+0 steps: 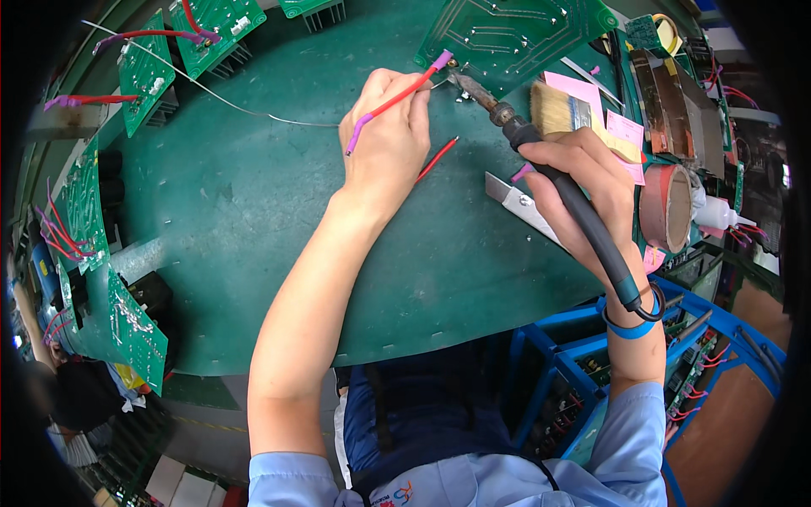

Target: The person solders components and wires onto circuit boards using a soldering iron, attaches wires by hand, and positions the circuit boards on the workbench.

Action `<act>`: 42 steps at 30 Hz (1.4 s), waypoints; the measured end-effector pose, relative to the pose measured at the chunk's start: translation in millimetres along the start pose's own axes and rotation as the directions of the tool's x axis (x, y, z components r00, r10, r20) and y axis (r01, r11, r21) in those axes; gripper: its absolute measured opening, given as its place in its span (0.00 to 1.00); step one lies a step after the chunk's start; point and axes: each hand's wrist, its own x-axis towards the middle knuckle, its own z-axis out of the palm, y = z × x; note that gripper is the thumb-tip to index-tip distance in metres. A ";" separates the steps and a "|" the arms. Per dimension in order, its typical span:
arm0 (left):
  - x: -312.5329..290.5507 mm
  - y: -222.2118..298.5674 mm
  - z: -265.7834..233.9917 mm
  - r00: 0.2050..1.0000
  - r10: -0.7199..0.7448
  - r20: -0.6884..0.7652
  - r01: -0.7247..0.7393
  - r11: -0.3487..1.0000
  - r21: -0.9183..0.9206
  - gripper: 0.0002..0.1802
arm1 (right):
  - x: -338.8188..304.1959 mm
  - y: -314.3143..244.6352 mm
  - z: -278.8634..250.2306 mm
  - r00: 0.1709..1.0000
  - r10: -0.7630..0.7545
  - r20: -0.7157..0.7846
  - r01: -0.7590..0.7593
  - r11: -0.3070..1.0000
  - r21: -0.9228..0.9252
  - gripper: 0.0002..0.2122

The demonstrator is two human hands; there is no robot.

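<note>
1. The biggest thing in my view is the green table top, spreading under both hands.
2. Smaller green boards line its left side, several with red wires attached.
3. At the far edge I have the main circuit board, tilted, with solder joints and pale tracks facing me.
4. The soldering iron slants up and left toward that board. Its tip is at the board's near edge; from here I cannot tell whether it touches.
5. My right hand has its fingers wrapped around the iron's dark handle.
6. My left hand has its fingers pinched narrow on the solder wire, just left of the iron's tip.
7. To the right I see a bristle brush lying over pink paper, and a reddish-brown roll standing on its edge.
8. A knife lies partly beneath the right hand, blade pointing left.
9. A red wire with purple ends runs from the board's near edge across the left hand; I cannot tell whether the fingers hold it.
10. Thinnest is the solder wire, curving in from the upper left.
</note>
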 end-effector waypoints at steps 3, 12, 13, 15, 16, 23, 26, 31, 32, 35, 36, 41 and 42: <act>-1.8 1.3 -4.3 0.997 -0.046 -0.064 0.052 0.993 0.108 0.02 | -0.6 -0.9 -1.3 1.000 0.006 -0.005 -0.006 1.000 0.009 0.11; 1.8 -1.8 2.3 0.997 -0.059 -0.043 0.057 0.998 -0.042 0.03 | 0.7 -2.6 -2.3 1.000 0.018 0.005 -0.018 1.000 0.018 0.10; 1.8 -2.1 2.6 0.998 -0.056 -0.034 0.054 0.997 -0.053 0.03 | 1.0 -2.2 -2.3 1.000 0.021 0.009 -0.021 1.000 0.019 0.10; 2.7 -2.7 3.7 0.998 -0.053 -0.027 0.051 0.997 -0.064 0.03 | 1.4 -2.1 -1.9 1.000 0.022 0.014 -0.022 1.000 0.020 0.10; 3.4 -3.1 4.6 0.999 -0.049 -0.017 0.048 0.996 -0.074 0.03 | 1.3 -2.3 -1.7 1.000 0.025 0.016 -0.026 0.999 0.021 0.10; 8.9 -6.9 10.5 1.000 -0.007 -0.025 0.006 0.999 -0.048 0.04 | 0.7 -4.5 0.7 0.999 0.037 0.012 -0.037 0.999 0.022 0.11; 10.3 -3.2 6.4 1.000 -0.002 -0.027 0.002 1.000 -0.005 0.04 | -0.6 -4.8 3.5 1.000 0.029 0.001 -0.029 0.999 0.021 0.11; -2.1 2.5 -24.0 0.996 -0.086 0.008 0.085 0.993 0.076 0.04 | -2.2 -4.0 5.5 1.000 0.005 -0.013 -0.005 1.000 0.029 0.11; -7.2 4.1 -32.9 0.991 -0.122 0.048 0.115 0.986 0.124 0.04 | -2.6 -4.1 5.8 1.000 0.014 -0.016 -0.013 1.000 0.027 0.11; -29.5 18.7 -65.1 0.990 0.083 -0.110 -0.047 0.956 0.291 0.04 | -3.6 -5.2 7.4 0.999 0.015 -0.030 -0.014 0.999 0.034 0.11; -42.2 29.9 -77.0 0.995 0.056 -0.079 -0.044 0.987 0.155 0.05 | -3.8 -5.9 8.4 0.999 -0.005 -0.032 0.006 0.999 0.048 0.11; -140.3 106.2 -111.6 0.905 0.110 0.411 0.137 0.840 -0.525 0.05 | -2.7 -8.9 7.8 0.999 0.036 -0.032 -0.035 0.999 0.030 0.10; -165.2 116.3 -106.8 0.813 0.140 0.566 0.264 0.776 -0.572 0.05 | -2.3 -9.5 7.0 0.999 0.045 -0.022 -0.044 0.999 0.023 0.10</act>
